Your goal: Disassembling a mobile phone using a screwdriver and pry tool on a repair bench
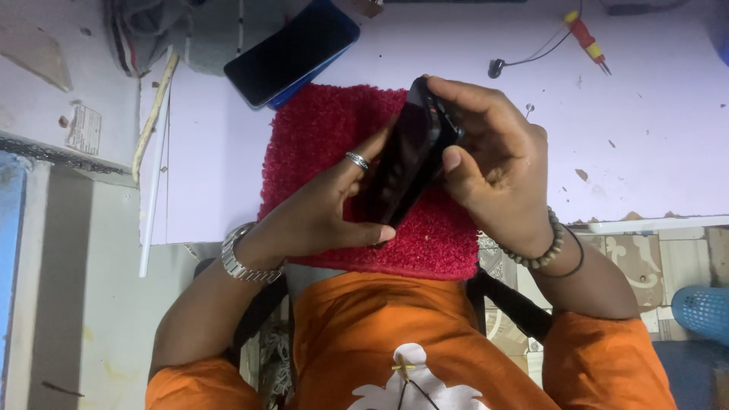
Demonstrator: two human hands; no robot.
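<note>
The person sits at a pale lilac surface and works over a red shaggy mat that lies right in front of them. Both hands are on a dark phone, which is lifted just above the mat rather than lying flat on it.

The left hand, with a ring on one finger and a metal watch at the wrist, cups the phone's lower end, its fingers curled around the edge and thumb stretched under it. The right hand, wearing a bead bracelet, closes over the upper end from the 3 o'clock side, thumb pressed on the dark face and fingers wrapped behind. Both hands are holding it firmly.

The phone's long axis runs from about 7 o'clock to 1 o'clock, its top end pointing away from the person, and it is turned partly on edge, so the dark face looks toward 10 o'clock.

As for progress, I'd judge the handling to be at an early stage: the phone looks whole, with no cover or parts lying loose on the mat that I can see.

A second phone, in a blue case, rests screen-up at 11 o'clock beyond the mat. A red and yellow screwdriver lies untouched at 1 o'clock, well apart from the hands.
</note>
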